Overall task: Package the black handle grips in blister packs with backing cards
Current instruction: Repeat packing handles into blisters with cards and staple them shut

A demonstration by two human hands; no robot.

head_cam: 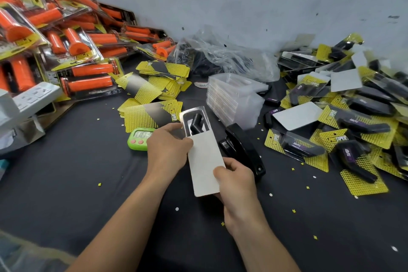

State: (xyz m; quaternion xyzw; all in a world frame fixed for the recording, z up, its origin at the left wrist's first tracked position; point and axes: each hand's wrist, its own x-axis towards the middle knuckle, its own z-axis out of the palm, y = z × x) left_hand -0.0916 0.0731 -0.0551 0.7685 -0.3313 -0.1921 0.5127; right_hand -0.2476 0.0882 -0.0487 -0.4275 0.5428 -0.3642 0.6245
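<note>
Centre of the dark table [66, 172], just above both wrists: the blister pack [185, 117] is held tilted, its closed end at 12 o'clock and its open end toward 5. A black handle grip [195, 123] lies in the cavity at the 12 o'clock end. The backing card [205, 161], plain white side up, looks approx halfway in. Its far edge covers the lower cavity and its near half sticks out toward 5 o'clock.

Step in hand, as I read it, is feeding the card under the blister's side lips. To do it well:
- Keep the card square to the pack so both long edges ride under the lips.
- Push along the card's length, not across it.
- Hold the pack level so the grip doesn't roll out.
- Stop when the card meets the top end.
- Don't bow the card — it would prob pop off one rail.

Left hand [170, 146], at 9 o'clock of the pack, has its fingers curled on the left edge w/ the thumb up top, steadying it. Right hand [236, 176], at 5 o'clock, pinches the card's near corner btwn thumb and fingers — placed to push toward 11.

A black stapler [242, 146] lies just beside the pack at 3 o'clock. Finished packs [342, 128] heap further out at 3, and spare yellow cards [154, 86] lie at 11.
</note>
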